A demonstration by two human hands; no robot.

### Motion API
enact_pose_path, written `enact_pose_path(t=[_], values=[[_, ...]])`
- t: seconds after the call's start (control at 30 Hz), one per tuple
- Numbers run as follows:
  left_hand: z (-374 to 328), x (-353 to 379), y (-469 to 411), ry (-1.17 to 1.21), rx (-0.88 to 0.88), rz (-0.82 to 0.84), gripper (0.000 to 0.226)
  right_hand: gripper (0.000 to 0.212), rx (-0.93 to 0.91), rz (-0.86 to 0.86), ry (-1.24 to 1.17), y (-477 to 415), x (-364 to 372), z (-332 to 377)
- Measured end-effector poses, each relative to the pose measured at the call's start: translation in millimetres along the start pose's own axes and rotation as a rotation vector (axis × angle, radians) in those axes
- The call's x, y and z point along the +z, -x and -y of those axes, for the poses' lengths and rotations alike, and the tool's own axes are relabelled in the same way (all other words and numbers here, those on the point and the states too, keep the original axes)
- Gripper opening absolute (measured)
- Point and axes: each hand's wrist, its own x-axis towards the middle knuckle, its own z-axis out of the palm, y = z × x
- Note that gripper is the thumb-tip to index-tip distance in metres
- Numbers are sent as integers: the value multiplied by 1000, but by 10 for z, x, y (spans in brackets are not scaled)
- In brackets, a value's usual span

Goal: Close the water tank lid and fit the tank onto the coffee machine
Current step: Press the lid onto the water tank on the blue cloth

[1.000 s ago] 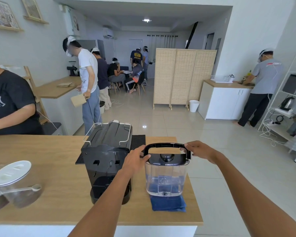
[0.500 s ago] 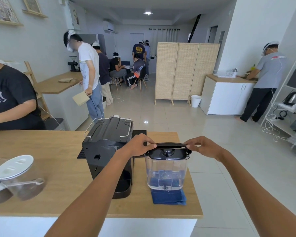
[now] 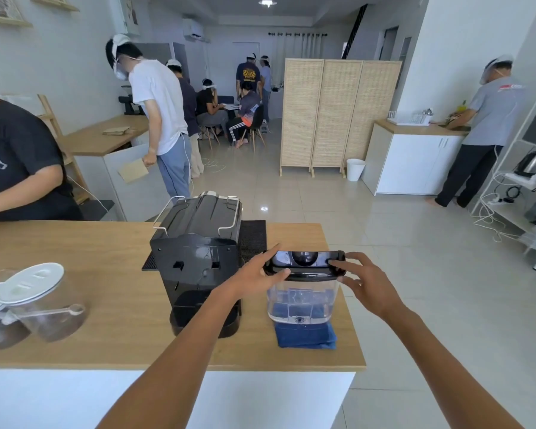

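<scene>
A clear water tank [image 3: 302, 300] with a little water stands on a folded blue cloth [image 3: 305, 335] at the right end of the wooden counter [image 3: 112, 332]. Its black lid [image 3: 305, 263] lies flat on top of the tank. My left hand [image 3: 259, 272] holds the lid's left edge, fingers spread over it. My right hand [image 3: 358, 278] rests on the lid's right edge, fingertips on top. The black coffee machine [image 3: 200, 255] stands just left of the tank, its back towards me.
Two clear jars [image 3: 41, 301] with white lids and a scoop sit at the counter's left. A black mat [image 3: 252, 239] lies behind the machine. A person in a black shirt [image 3: 16, 162] leans on the counter's far left; other people stand further back.
The tank's handle, upright a second ago, has been folded down flat onto the lid. Both hands have followed it down onto the lid's edges.
</scene>
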Motion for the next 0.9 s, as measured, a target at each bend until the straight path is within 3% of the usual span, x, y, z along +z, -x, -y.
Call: enact_pose_path(t=[0.13, 0.43, 0.63, 0.9], values=[[62, 0, -39, -67, 76, -13, 82, 53, 26, -19, -30, -12, 30, 7], [86, 38, -39, -149, 129, -139, 74, 52, 54, 7, -65, -98, 65, 74], [155, 68, -55, -80, 146, -231, 72, 58, 66, 22, -106, -109, 116, 58], [127, 9, -165, -76, 56, -110, 62, 64, 46, 7, -217, -159, 234, 71]])
